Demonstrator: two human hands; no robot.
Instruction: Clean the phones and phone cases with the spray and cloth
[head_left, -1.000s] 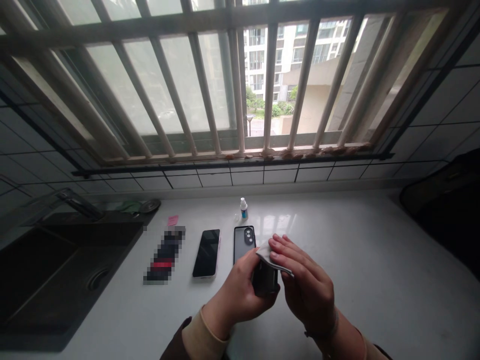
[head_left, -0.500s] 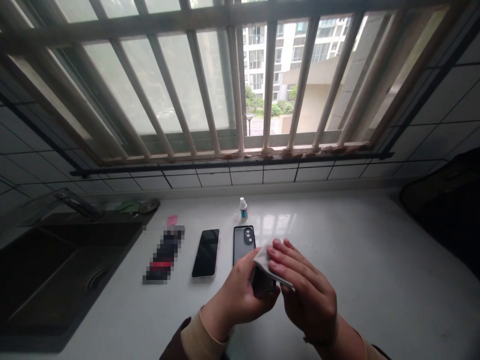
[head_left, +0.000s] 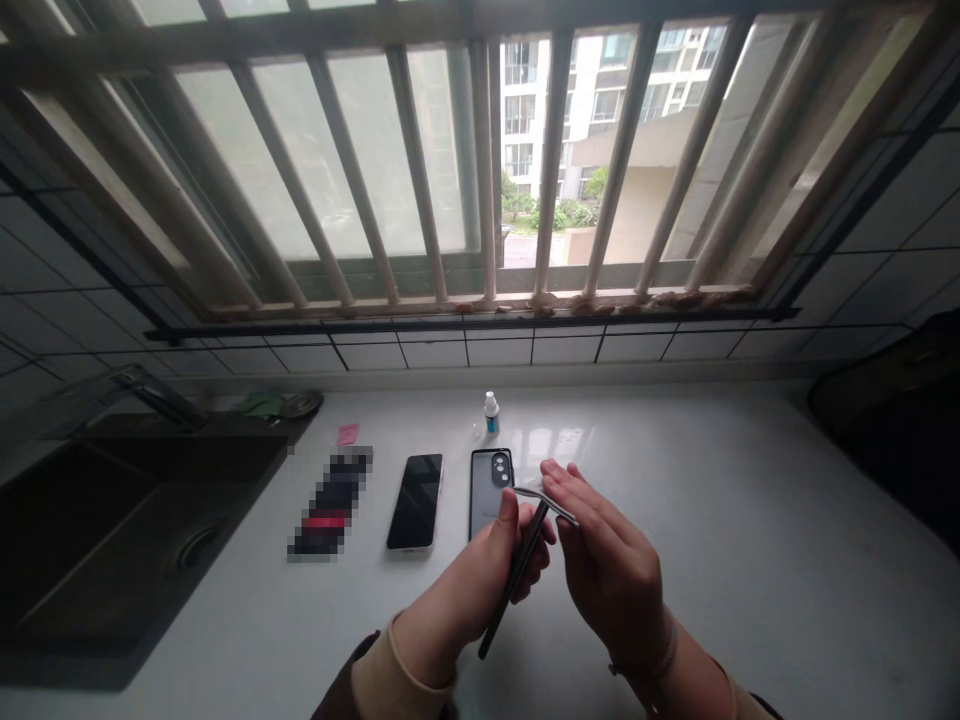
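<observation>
My left hand (head_left: 487, 570) is closed round a dark, thin phone (head_left: 517, 572), which is turned edge-on towards me. My right hand (head_left: 611, 540) holds a folded grey cloth (head_left: 551, 500) between thumb and fingers, and the cloth lies over the phone's upper end. Just behind my left hand is a phone case (head_left: 484, 490) with camera cut-outs, flat on the counter and partly hidden by the hand. Left of it lies another phone (head_left: 415, 503) with a black screen. A small white bottle with a blue label (head_left: 491, 415) stands behind the case, a clear cap (head_left: 476, 431) beside it.
A blurred-out dark and red item (head_left: 330, 505) and a pink slip (head_left: 348, 434) lie on the white counter (head_left: 750, 560). At the left is a dark sink (head_left: 82, 580) with a faucet (head_left: 161, 400). A black bag-like object (head_left: 900, 430) stands at the right, a barred window behind.
My left hand has turned the phone from a tilted face to edge-on. The cloth in my right hand has shifted slightly and now sits over the phone's edge.
</observation>
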